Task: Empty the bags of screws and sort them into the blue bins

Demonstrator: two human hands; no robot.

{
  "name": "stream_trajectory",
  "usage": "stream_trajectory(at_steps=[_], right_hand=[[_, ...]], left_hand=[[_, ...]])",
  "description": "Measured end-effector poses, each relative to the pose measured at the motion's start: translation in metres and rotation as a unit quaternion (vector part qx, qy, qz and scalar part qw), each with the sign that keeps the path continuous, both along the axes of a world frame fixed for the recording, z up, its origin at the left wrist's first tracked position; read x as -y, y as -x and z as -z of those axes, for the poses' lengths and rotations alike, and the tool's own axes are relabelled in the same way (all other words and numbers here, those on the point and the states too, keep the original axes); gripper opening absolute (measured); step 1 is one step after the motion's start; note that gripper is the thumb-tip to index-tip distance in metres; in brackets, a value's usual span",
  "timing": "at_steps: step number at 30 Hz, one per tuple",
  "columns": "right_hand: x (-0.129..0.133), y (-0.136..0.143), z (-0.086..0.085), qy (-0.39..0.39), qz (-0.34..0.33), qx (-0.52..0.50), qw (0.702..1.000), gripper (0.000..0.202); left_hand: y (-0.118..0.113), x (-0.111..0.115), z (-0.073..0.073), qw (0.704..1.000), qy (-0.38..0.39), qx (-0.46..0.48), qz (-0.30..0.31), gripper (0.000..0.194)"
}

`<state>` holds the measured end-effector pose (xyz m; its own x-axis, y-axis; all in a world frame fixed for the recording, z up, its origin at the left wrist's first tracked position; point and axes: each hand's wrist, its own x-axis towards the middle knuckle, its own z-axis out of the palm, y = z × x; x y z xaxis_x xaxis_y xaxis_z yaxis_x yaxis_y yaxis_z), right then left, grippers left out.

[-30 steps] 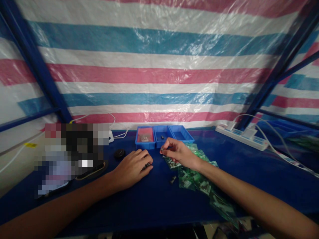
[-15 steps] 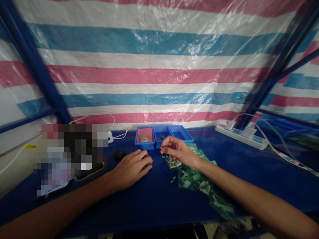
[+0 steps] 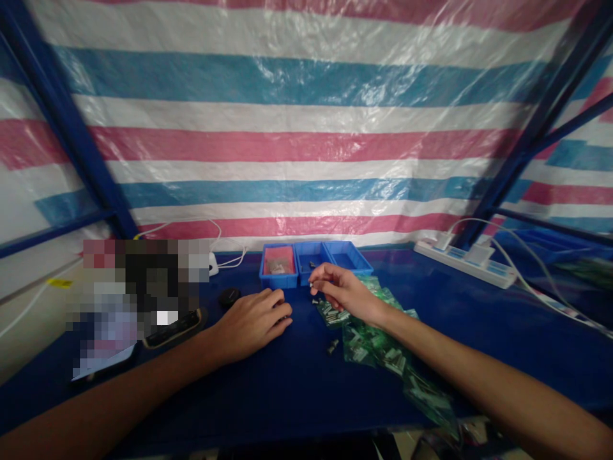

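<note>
My left hand [image 3: 258, 319] rests on the blue table with its fingers curled and drawn together. Whatever lies under those fingers is hidden. My right hand [image 3: 338, 287] is raised in front of the blue bins, thumb and forefinger pinched on a small screw-like metal piece [image 3: 311, 285], mostly covered by the fingertips. Just below that hand lies a small metal screw [image 3: 315, 301]. Nearer to me are loose metal screws [image 3: 332, 347]. Green-tinted plastic bags [image 3: 373, 345] with metal parts spread beneath and beside my right wrist.
A blue bin [image 3: 279, 280] with a pink lining holds small parts. Beside it stands a two-part blue bin [image 3: 347, 257]. A white power strip [image 3: 464, 263] with plugs lies at the right. To the left are a round black object [image 3: 229, 296] and a phone [image 3: 103, 364].
The dark small parts glimpsed under my left fingers are now hardly visible. My right hand has shifted very slightly, still pinching the small piece.
</note>
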<state>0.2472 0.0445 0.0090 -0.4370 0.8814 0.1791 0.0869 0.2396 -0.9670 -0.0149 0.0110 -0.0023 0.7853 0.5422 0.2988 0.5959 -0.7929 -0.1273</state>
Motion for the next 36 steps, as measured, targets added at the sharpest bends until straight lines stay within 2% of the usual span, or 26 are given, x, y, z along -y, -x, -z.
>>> stream_trajectory(at_steps=[18, 36], right_hand=[[0.0012, -0.0001, -0.0004, -0.007, 0.001, 0.001, 1.0, 0.023], [-0.0007, 0.0017, 0.0053, -0.017, 0.0, 0.006, 1.0, 0.018]], left_hand=[[-0.0004, 0.0001, 0.0008, 1.0, 0.006, -0.006, -0.016, 0.02], [-0.0008, -0.0016, 0.002, 0.998, 0.057, 0.032, 0.007, 0.024]])
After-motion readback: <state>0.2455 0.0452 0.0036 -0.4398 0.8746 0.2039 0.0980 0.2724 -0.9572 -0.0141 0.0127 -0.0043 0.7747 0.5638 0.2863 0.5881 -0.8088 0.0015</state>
